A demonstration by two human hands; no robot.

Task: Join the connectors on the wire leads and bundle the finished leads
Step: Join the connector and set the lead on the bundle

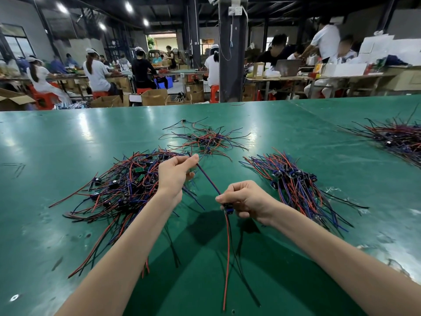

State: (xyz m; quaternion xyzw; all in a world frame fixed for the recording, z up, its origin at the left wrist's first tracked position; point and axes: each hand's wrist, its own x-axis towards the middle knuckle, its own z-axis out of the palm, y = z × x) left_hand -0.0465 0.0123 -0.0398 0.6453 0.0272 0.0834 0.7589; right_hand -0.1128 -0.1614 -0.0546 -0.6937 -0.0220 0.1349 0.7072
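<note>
Over the green bench (68,144) our right hand (246,199) pinches the connector (227,207), likely the firmest hold; left hand (175,172), eleven o'clock, pinches its limp wire (208,180).

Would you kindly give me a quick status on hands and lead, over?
Left hand pinches the blue wire; right hand grips the connector. Wire taut between them. Left pile and right pile flank the hands, neither across it.
</note>
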